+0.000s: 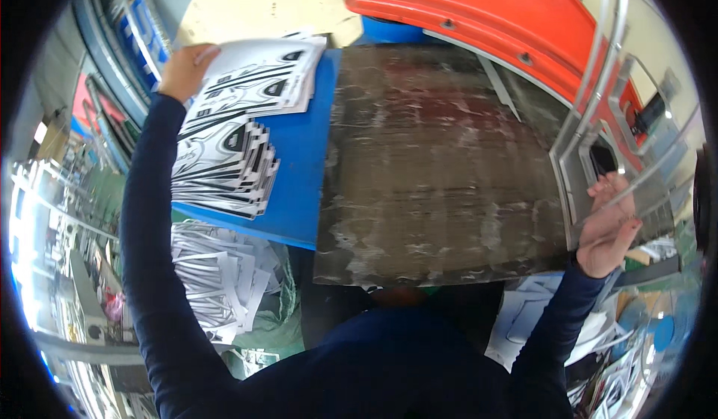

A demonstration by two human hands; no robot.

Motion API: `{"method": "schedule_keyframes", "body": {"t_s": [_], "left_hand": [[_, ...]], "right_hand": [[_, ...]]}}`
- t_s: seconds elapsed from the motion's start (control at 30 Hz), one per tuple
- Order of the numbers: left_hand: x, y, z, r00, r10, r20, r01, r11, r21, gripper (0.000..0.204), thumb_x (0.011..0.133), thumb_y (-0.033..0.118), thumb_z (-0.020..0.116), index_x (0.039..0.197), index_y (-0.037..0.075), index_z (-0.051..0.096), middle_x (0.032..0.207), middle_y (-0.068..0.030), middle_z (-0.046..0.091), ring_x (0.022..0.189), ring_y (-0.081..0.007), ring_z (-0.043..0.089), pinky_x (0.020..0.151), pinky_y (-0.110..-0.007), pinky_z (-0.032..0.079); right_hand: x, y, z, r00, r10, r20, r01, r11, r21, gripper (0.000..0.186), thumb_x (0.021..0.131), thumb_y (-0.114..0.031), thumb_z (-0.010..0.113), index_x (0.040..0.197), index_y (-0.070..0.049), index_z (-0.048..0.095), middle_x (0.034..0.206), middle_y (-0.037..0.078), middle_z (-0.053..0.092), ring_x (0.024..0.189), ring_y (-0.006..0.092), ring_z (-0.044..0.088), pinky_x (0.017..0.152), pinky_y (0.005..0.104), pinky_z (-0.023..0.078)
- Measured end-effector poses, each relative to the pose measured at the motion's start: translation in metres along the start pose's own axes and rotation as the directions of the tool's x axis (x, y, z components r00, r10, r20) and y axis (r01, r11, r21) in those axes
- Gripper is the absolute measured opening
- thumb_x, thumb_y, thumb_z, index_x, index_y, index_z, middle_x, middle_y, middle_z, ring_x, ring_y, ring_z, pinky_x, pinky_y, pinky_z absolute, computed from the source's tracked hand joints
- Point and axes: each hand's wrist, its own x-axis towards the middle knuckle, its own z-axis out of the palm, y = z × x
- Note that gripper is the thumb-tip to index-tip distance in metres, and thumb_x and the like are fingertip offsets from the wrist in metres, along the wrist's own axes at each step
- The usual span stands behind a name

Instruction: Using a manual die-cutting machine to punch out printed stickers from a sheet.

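My left hand (187, 74) reaches out at the far left, its fingers closed on the corner of a white printed sheet (250, 64). That sheet has black line drawings and lies over a pile of like sheets. Nearer to me, a fanned stack of cut printed pieces (224, 168) rests on a blue board (299, 146). My right hand (609, 228) is at the right, palm turned up and fingers apart, with nothing in it. It is beside a clear plastic guard (580, 157), close to the worn brown cutting board (445, 172) in the middle.
A big orange-red machine part (493, 8) arches over the far side of the board. Paper offcuts fill a green sack (224, 277) at the lower left. More white paper scraps (527, 310) lie low on the right. A grey metal frame (112, 60) stands at the far left.
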Motion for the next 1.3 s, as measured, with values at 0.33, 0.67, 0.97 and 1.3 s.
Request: {"method": "schedule_keyframes", "body": {"t_s": [0.33, 0.67, 0.97, 1.3], "left_hand": [[-0.149, 0.295, 0.008, 0.797, 0.582, -0.16, -0.582, 0.671, -0.46, 0.053, 0.083, -0.007, 0.048, 0.136, -0.001, 0.053, 0.132, -0.0222, 0.059, 0.126, -0.033, 0.056, 0.105, -0.043, 0.045], [-0.18, 0.329, 0.017, 0.746, 0.654, 0.123, -0.515, 0.685, -0.516, 0.055, 0.089, 0.006, 0.056, 0.142, 0.001, 0.044, 0.151, -0.0191, 0.041, 0.142, -0.0348, 0.038, 0.109, -0.055, 0.039], [-0.157, 0.239, -0.009, 0.962, 0.269, 0.054, -0.097, 0.518, -0.85, 0.058, 0.1, 0.031, 0.055, 0.145, -0.003, 0.041, 0.144, -0.0233, 0.048, 0.137, -0.0318, 0.044, 0.111, -0.039, 0.034], [-0.196, 0.187, 0.025, 0.925, 0.378, 0.033, -0.18, 0.514, -0.839, 0.1, 0.076, 0.04, 0.081, 0.15, -0.007, 0.032, 0.157, -0.0245, 0.03, 0.149, -0.0413, 0.021, 0.119, -0.048, 0.018]], "right_hand": [[0.003, -0.007, 0.012, 0.994, -0.1, 0.035, 0.099, 0.995, 0.022, 0.075, 0.096, -0.054, 0.055, 0.123, 0.017, 0.055, 0.117, 0.027, 0.06, 0.098, 0.0301, 0.059, 0.085, 0.0431, 0.046], [0.004, -0.021, -0.007, 0.969, -0.042, 0.243, 0.083, 0.984, -0.16, 0.059, 0.094, -0.041, 0.063, 0.125, 0.009, 0.057, 0.123, 0.025, 0.06, 0.108, 0.0283, 0.058, 0.089, 0.0404, 0.045], [0.03, -0.055, 0.052, 0.768, -0.032, 0.64, 0.552, 0.539, -0.636, 0.06, 0.06, -0.04, 0.089, 0.101, -0.001, 0.068, 0.087, 0.01, 0.061, 0.079, 0.0265, 0.056, 0.085, 0.0379, 0.039], [0.02, -0.039, 0.094, 0.579, -0.025, 0.815, 0.721, 0.483, -0.498, 0.061, 0.057, -0.048, 0.09, 0.097, -0.006, 0.07, 0.087, 0.005, 0.062, 0.078, 0.0226, 0.057, 0.086, 0.0412, 0.035]]}}
